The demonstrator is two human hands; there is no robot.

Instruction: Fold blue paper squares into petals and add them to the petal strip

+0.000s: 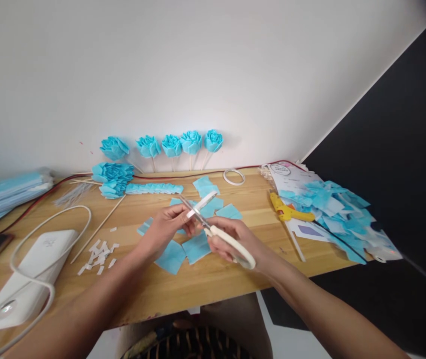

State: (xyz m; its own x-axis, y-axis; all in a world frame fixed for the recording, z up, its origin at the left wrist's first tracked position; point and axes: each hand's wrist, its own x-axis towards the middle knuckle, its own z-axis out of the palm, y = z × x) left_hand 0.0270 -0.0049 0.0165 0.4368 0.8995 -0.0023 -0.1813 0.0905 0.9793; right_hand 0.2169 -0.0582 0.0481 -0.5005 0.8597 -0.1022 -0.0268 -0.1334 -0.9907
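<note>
Desk (260, 209) running out of frame at left. Right hand (243, 235) curling closed round handles, left hand (166, 227) pinching thumb-to-finger. Scissors (231, 241) showing cream grips, grey blades slanting up-left. Blue squares (170, 257) lying beneath, partly covered. White band (207, 200), narrow, crossing blades above desk; left fingers hiding lower end; blade contact unclear.

The scissors (223, 236) at centre are cream-handled and grey-bladed; the strip (207, 200) is white. Artificial flowers (171, 146) from 10 to 12 o'clock are turquoise. At 4 o'clock, the glue gun (296, 214) is yellow; at 6, the garment (198, 344) is black with tan stripes; at 8, the power bank (48, 254) is white. The tabletop (254, 204) is honey-brown, wood-grained.
</note>
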